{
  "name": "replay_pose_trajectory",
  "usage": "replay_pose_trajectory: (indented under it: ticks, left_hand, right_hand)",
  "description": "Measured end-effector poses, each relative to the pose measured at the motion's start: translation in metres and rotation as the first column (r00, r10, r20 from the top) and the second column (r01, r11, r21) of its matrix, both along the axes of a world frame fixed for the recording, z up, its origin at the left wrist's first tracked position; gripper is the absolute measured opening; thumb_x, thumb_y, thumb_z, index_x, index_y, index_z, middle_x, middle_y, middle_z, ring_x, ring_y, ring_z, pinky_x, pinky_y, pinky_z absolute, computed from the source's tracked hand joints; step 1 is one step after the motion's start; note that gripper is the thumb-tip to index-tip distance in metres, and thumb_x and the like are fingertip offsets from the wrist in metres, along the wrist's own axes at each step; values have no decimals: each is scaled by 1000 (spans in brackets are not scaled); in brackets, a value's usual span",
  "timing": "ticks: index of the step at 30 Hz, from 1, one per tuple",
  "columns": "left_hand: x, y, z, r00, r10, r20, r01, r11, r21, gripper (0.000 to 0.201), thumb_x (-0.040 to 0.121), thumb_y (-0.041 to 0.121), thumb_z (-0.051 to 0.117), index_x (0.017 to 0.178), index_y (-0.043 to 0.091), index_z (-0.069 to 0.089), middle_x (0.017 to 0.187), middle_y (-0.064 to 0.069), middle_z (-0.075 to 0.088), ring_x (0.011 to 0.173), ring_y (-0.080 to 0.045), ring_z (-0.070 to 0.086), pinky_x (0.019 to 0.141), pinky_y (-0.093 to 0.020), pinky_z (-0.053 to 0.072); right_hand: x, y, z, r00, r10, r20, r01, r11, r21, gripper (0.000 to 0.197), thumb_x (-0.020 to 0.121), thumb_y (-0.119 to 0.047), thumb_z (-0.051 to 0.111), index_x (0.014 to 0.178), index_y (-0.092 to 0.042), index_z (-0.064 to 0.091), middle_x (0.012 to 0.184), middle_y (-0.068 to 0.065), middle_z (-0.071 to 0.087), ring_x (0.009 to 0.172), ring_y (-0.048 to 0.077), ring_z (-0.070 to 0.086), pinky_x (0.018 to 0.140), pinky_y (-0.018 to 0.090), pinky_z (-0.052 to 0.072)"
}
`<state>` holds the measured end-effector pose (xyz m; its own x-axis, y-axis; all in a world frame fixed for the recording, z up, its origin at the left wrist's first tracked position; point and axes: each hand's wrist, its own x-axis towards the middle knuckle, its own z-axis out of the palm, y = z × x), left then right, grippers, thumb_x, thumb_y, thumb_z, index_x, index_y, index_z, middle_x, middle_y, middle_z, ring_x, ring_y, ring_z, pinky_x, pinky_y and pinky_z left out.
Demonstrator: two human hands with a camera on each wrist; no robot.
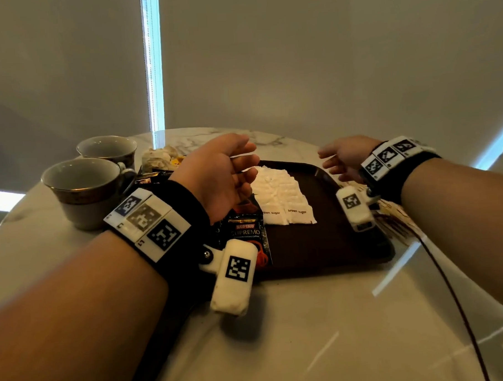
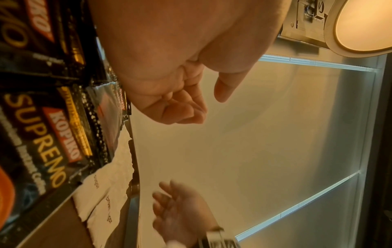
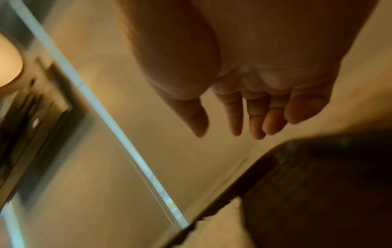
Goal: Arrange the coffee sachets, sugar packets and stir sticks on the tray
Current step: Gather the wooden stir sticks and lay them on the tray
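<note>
Head view: left hand (image 1: 220, 174) and right hand (image 1: 344, 160) hover empty, fingers relaxed, above the tray (image 1: 333, 244) holding fanned sugar packets (image 1: 279, 197) and coffee sachets (image 1: 246, 233). Best reach right, gathering stir sticks (image 1: 395, 215) together.

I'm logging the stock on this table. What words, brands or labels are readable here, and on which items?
"KOPIKO" and "SUPREMO": black coffee sachet on the tray.
"brown sugar": white sugar packets, fanned on the tray.
"KOPI…", cut off: sachet beside the near cup.
Small print under "SUPREMO": too blurred.
Wristband squares: coded patterns, no words.
</note>
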<state>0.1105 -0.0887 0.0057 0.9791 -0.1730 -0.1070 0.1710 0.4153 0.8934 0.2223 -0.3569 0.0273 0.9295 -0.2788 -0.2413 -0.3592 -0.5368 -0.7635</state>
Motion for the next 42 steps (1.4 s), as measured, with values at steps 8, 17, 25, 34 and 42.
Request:
replay_pose_trajectory:
  ticks: [8,17,25,34,42]
  left_hand:
    - [-5,-5,2,1000,-26,11,26,999,20,21,99,36,55,104,18,65,76,4,65,61,-9,58,51,-22,44]
    - [-8,-9,1,1000,-10,10,10,999,38,20,99,35,56,102,18,65,76,4,64,61,-9,58,52,-23,43]
    - [-4,-6,0,1000,-14,11,13,999,40,21,99,36,55,103,18,66,77,4,65,62,-9,58,52,-23,43]
    - [2,-5,-2,1000,-17,3,17,999,30,21,100,36,54,101,18,65,75,4,64,60,-9,58,52,-22,42]
    - [4,-2,-1,1000,-5,-15,5,999,33,21,100,36,53,99,18,64,73,4,65,59,-9,58,50,-21,43]
  right_hand:
    - [-58,-64,-21,964,25,-266,-75,981,-177,18,84,-9,72,101,-5,68,80,12,58,67,22,53,72,36,49]
    - [-75,-40,-15,904,154,-400,-415,547,-727,27,89,-39,71,110,-22,71,100,4,74,96,24,70,96,43,54]
    - [-69,-38,-15,926,105,-362,-328,696,-639,27,84,-26,78,110,-18,72,98,6,76,92,26,73,88,41,59]
    - [-53,-70,17,991,-94,-96,36,877,-479,50,86,-45,72,122,-11,60,113,8,65,98,25,63,89,41,53]
    - [-47,-70,0,922,-167,-348,-17,884,-467,118,60,-65,84,154,-17,31,157,17,36,136,43,42,108,57,40]
